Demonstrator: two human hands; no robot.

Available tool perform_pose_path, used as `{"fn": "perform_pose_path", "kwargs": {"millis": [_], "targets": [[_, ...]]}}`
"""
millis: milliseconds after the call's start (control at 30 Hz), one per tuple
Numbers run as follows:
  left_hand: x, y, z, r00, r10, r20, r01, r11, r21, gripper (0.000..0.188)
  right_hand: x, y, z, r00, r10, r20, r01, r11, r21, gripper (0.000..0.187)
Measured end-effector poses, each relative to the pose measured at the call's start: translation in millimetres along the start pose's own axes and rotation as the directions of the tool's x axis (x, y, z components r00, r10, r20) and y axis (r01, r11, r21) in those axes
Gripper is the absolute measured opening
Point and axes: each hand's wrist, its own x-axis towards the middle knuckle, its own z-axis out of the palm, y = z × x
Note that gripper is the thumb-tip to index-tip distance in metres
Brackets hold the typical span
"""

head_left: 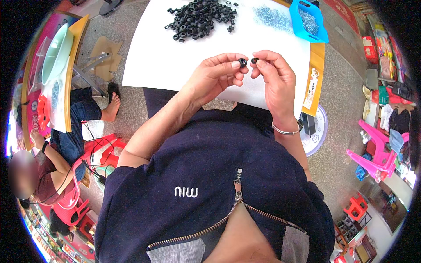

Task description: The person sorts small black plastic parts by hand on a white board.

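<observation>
Between the thumb and fingers of my left hand (218, 75) is a small round black plastic part (242, 62) with an opening facing right. My right hand (276, 79) pinches another small black piece (254, 61), close to the first but apart from it. Both hands are raised over the white tabletop (162, 65). Beyond them lies a heap of loose black plastic parts (197, 22). To its right, small clear or silvery pieces (272, 18) are spread out on the white surface.
A blue basket (325, 30) with small pieces inside stands at the table's far right corner. A white and purple basin (322, 131) is beside the table. On the left, a seated person (57, 171) works at another table with a pale green basin (59, 52). A pink stool (379, 149) lies at right.
</observation>
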Motion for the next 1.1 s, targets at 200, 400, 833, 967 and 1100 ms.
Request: {"fn": "perform_pose_path", "kwargs": {"millis": [200,400,833,967,1100], "targets": [[-4,2,3,0.999,0.009,-0.035,-0.007,0.998,0.062,0.028,-2,-3,4,0.999,0.024,0.041,-0.023,0.999,-0.032,0.015],[-5,3,3,0.999,0.028,-0.019,-0.027,0.998,0.048,0.027,-6,-7,7,0.999,0.015,0.042,-0.011,0.995,-0.096,0.017],[-9,7,12,0.996,0.086,0.012,-0.087,0.993,0.082,0.021,-7,-13,7,0.995,-0.094,0.016,0.093,0.928,-0.362,0.015],[-9,7,12,0.994,0.112,0.001,-0.112,0.988,0.111,0.022,-7,-14,7,0.997,-0.073,-0.012,0.064,0.938,-0.342,0.016],[-9,7,13,0.993,0.114,-0.014,-0.111,0.986,0.125,0.022,-7,-17,8,0.997,-0.078,-0.001,0.072,0.926,-0.369,0.016]]}}
